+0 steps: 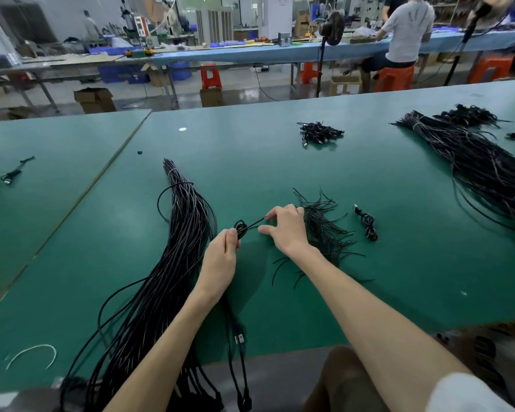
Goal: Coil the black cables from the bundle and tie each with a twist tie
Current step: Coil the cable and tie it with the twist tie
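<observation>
A long bundle of black cables (173,263) lies on the green table (250,162), running from the middle toward the near left edge. My left hand (220,260) grips a small coiled black cable (241,227) just above the table. My right hand (286,227) pinches a black twist tie (254,223) that reaches across to the coil. A loose pile of black twist ties (324,230) lies right behind my right hand. One tied coil (367,223) rests to the right of that pile.
A heap of tied coils (320,132) sits farther back. A second large cable bundle (476,165) covers the right side. Loose cables (12,173) lie at far left, a white tie (33,353) near the front edge. A person sits at a bench behind.
</observation>
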